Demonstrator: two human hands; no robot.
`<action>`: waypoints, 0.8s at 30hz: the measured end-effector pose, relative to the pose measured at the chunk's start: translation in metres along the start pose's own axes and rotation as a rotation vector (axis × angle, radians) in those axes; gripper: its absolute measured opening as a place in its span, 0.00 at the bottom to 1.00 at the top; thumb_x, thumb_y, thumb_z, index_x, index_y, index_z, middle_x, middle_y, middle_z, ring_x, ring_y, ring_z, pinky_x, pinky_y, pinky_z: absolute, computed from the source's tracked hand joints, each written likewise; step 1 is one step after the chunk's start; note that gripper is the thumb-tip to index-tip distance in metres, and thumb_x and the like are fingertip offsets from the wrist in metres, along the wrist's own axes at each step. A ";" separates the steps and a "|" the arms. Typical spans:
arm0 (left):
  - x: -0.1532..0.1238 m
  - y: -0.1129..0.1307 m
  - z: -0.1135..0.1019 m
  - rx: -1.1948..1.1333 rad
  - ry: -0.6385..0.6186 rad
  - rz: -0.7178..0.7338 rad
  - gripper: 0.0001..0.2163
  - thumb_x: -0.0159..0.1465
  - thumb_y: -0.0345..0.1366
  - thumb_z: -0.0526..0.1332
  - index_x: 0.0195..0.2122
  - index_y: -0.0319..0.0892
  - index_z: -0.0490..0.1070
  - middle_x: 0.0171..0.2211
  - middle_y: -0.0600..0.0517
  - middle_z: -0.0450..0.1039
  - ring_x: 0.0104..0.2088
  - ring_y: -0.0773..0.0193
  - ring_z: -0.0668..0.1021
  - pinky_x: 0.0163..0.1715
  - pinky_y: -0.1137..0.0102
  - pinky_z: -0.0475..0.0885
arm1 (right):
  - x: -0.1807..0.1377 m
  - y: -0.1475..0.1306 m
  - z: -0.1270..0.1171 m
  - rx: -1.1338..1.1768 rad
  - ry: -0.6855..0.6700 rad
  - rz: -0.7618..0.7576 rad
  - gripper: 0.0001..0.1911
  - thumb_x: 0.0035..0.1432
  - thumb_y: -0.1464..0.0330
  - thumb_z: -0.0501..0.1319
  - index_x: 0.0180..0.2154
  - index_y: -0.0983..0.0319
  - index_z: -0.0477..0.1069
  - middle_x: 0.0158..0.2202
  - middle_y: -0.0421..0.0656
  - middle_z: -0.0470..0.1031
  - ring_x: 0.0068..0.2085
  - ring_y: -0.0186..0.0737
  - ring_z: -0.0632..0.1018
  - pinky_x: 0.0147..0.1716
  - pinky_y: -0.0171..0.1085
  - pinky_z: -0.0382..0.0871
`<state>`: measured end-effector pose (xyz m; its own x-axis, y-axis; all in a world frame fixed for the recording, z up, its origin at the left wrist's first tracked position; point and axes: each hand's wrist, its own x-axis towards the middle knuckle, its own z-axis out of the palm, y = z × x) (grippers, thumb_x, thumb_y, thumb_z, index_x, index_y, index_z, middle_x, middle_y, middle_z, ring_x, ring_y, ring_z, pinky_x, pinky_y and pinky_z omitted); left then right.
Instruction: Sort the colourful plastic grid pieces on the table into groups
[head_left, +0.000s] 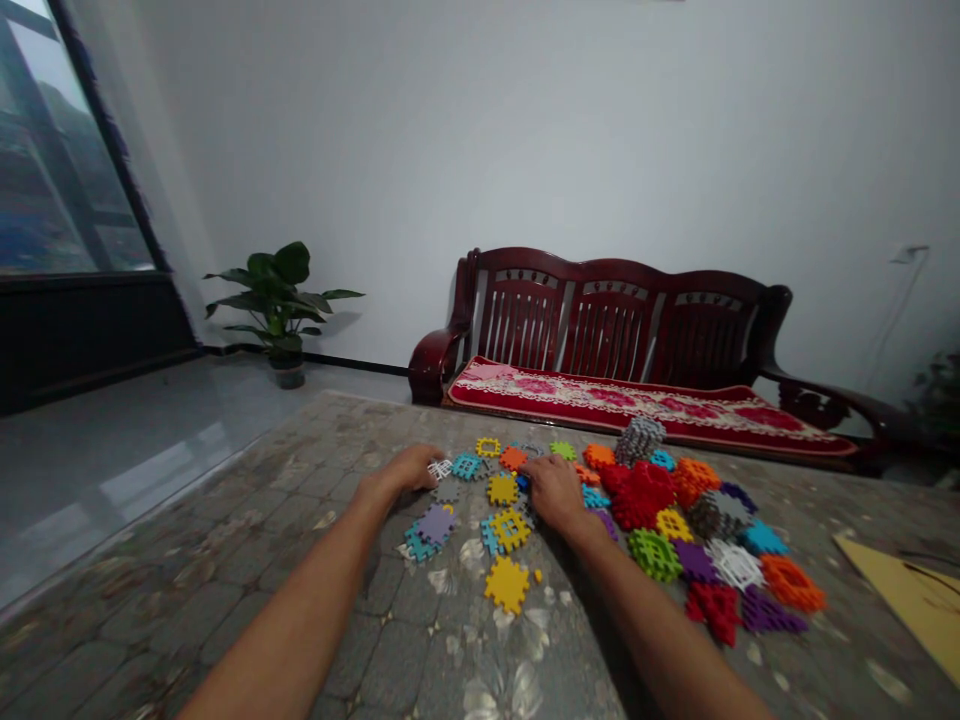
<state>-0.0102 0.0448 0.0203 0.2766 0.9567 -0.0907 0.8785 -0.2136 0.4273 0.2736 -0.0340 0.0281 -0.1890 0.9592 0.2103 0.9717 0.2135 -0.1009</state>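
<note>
Several flat, toothed plastic building tiles in many colours lie scattered on the table (262, 560). My left hand (409, 466) rests on the table with its fingers curled around a white tile (440, 468). My right hand (553, 490) lies palm down among the tiles, fingers bent over a blue piece (522, 482) near an orange tile (513, 458). Between the hands sit a teal tile (466, 465) and a yellow tile (502, 489). Another yellow tile (508, 584) lies nearer to me. A red cluster of joined tiles (641, 494) stands to the right.
A yellow board (911, 595) lies at the table's right edge. Behind the table stands a dark wooden bench (622, 320) with a red cushion. A potted plant (281, 300) stands on the floor by the window at left.
</note>
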 end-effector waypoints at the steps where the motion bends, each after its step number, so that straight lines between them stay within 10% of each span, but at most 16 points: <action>1: 0.001 0.000 0.000 0.001 -0.006 -0.006 0.26 0.46 0.26 0.66 0.48 0.46 0.77 0.42 0.50 0.79 0.46 0.55 0.78 0.43 0.70 0.70 | 0.000 0.000 0.000 0.002 -0.002 0.001 0.22 0.62 0.76 0.52 0.51 0.53 0.76 0.48 0.42 0.79 0.51 0.46 0.72 0.48 0.40 0.59; 12: 0.005 -0.008 0.002 0.017 -0.068 0.031 0.09 0.47 0.28 0.66 0.31 0.42 0.76 0.29 0.54 0.75 0.32 0.62 0.76 0.31 0.72 0.67 | -0.001 0.001 -0.003 -0.028 -0.012 0.119 0.16 0.59 0.73 0.55 0.43 0.56 0.79 0.46 0.44 0.79 0.50 0.45 0.72 0.47 0.38 0.58; 24: 0.001 0.003 0.000 -0.011 -0.041 0.122 0.22 0.46 0.26 0.68 0.44 0.47 0.77 0.40 0.50 0.74 0.42 0.55 0.76 0.43 0.67 0.68 | 0.020 -0.001 -0.009 -0.125 -0.136 0.169 0.15 0.58 0.68 0.58 0.44 0.59 0.79 0.49 0.51 0.76 0.52 0.51 0.71 0.47 0.43 0.61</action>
<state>-0.0074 0.0447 0.0218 0.3974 0.9147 -0.0741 0.8330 -0.3257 0.4473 0.2696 -0.0169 0.0407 -0.0316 0.9972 0.0673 0.9995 0.0317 -0.0003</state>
